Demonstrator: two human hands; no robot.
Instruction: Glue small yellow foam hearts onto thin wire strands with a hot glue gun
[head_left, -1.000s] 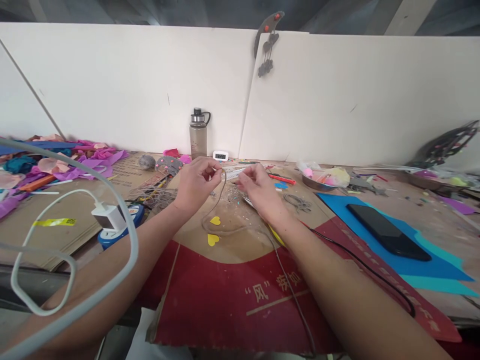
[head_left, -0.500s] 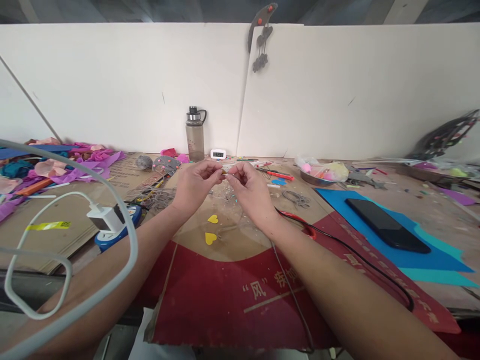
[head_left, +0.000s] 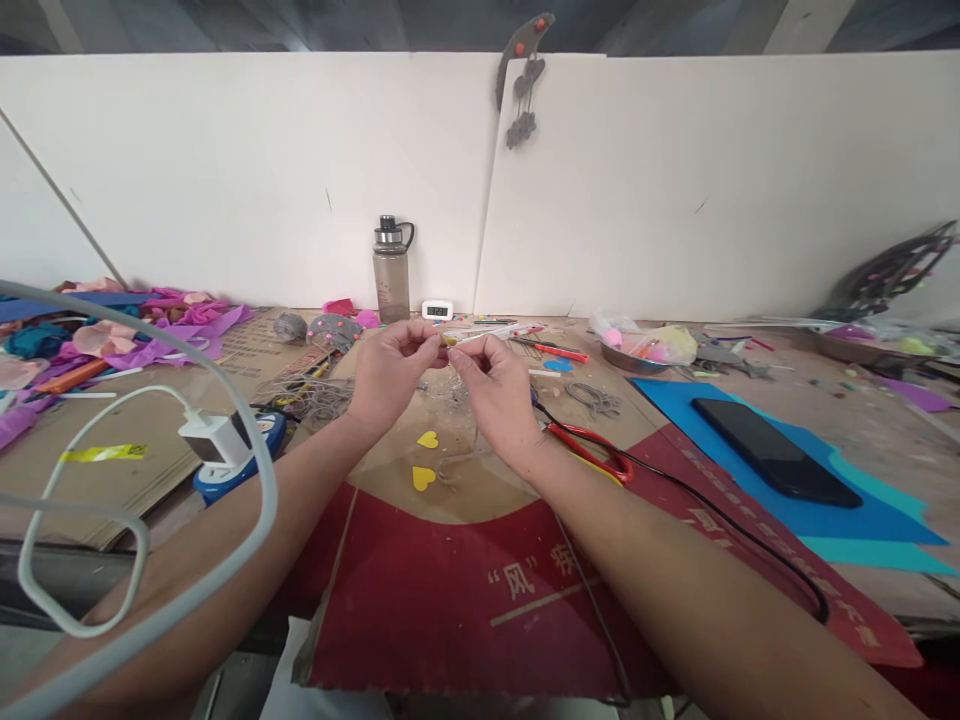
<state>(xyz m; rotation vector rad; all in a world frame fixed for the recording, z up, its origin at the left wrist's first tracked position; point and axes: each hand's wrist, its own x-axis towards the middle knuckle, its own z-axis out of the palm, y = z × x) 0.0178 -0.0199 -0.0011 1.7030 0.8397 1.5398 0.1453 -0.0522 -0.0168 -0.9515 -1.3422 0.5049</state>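
My left hand is closed in a pinch, with a small yellow piece showing at its fingertips. Facing it, my right hand is pinched too, its thumb and finger meeting at the piece's other side. What exactly the right fingertips hold is too small to make out. Below the hands, two yellow hearts lie on the red and brown cardboard. Clear scraps and thin strands are scattered just under the fingers.
A bottle and a small digital clock stand at the back. Red-handled scissors lie beside my right wrist. Right, a black phone rests on blue sheets. A white cable loops across the left foreground.
My right hand has shifted slightly left and down, and its fingers have closed in against the left fingertips. More of the scissors' handles shows.
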